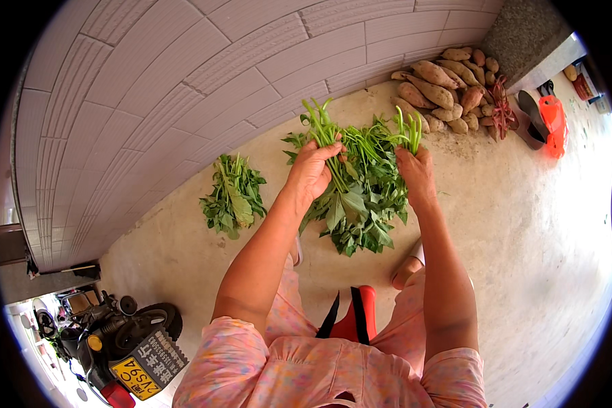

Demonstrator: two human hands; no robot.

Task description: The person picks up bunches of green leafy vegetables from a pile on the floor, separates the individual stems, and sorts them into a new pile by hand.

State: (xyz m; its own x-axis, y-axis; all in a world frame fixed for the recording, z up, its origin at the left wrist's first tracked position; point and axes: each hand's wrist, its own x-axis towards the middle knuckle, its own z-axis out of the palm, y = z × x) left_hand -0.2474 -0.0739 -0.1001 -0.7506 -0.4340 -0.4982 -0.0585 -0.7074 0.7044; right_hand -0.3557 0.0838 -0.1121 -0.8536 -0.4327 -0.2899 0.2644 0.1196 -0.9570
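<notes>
My left hand (pixel 310 166) grips a bunch of leafy green stems (pixel 336 176), its cut ends pointing up and its leaves hanging down. My right hand (pixel 416 171) is closed around the stalks of another bunch of greens (pixel 408 130). Between and below both hands lies a larger heap of leafy greens (pixel 367 224) on the concrete floor. Farther left, apart from that heap, rests a smaller bundle of greens (pixel 233 196). Where the held leaves end and the heap begins is hard to tell.
Sweet potatoes (pixel 433 92) are piled against the tiled wall (pixel 224 76), with red strips (pixel 500 109) beside them. Dark footwear (pixel 533 117) and an orange-red plastic bag (pixel 554 125) lie to the right. A motorcycle (pixel 127 331) stands lower left. Red plastic (pixel 368 311) shows between my legs.
</notes>
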